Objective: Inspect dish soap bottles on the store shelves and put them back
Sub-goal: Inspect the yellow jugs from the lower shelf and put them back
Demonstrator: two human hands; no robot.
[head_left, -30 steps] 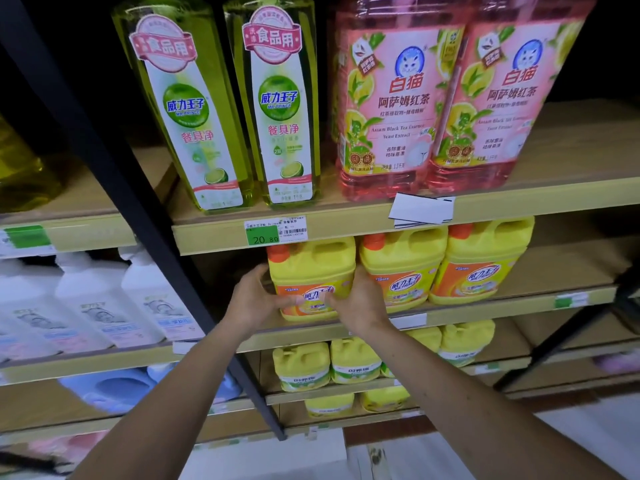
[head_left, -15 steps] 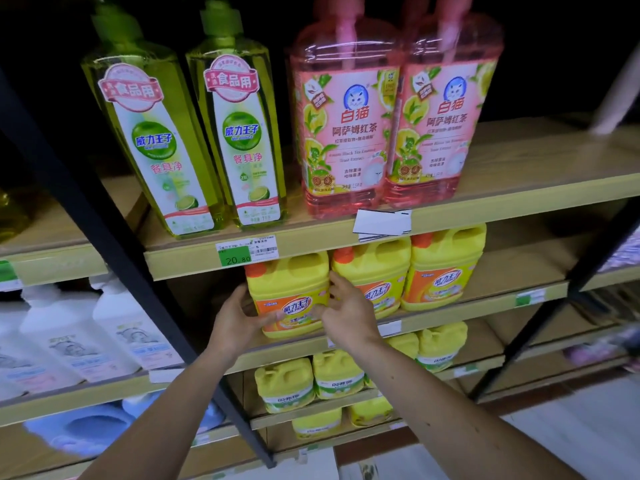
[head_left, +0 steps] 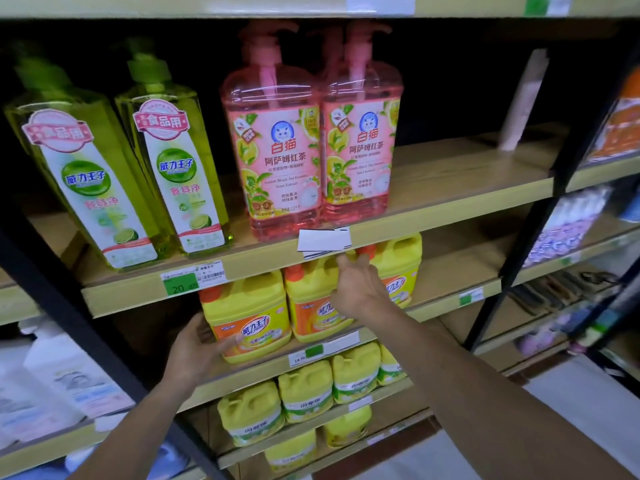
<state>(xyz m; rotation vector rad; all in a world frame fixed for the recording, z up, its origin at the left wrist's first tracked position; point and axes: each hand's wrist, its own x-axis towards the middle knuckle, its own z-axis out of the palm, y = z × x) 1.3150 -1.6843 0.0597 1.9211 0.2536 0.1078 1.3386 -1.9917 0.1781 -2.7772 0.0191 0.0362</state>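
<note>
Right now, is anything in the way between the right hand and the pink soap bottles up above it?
Yes. The right hand is below the shelf board's front edge that the pink bottles stand on, and a white tag hangs just above its fingers.

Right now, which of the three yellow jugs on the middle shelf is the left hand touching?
The leftmost yellow jug: the left hand rests against its left side, by the black upright.
</note>
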